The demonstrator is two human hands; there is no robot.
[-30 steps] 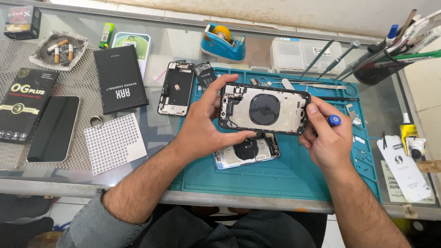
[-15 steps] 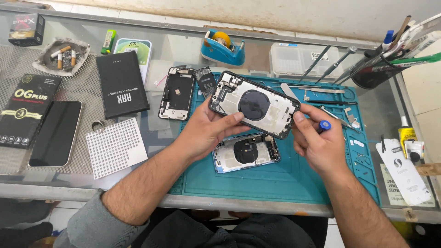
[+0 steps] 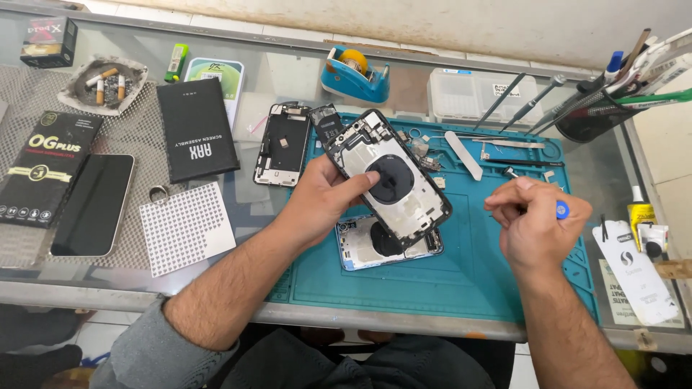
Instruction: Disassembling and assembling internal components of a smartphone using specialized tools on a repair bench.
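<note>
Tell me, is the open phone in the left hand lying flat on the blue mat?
No, the left hand holds the open phone tilted up above the blue mat.

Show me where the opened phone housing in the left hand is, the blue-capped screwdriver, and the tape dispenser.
opened phone housing (image 3: 393, 184): head view, on its dark round coil.
blue-capped screwdriver (image 3: 561, 209): head view, on the blue end cap beside the right hand.
tape dispenser (image 3: 352, 79): head view, on its blue body.

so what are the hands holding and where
Left hand grips the open phone housing by its lower-left edge; right hand pinches a blue-capped screwdriver near its cap.
</note>
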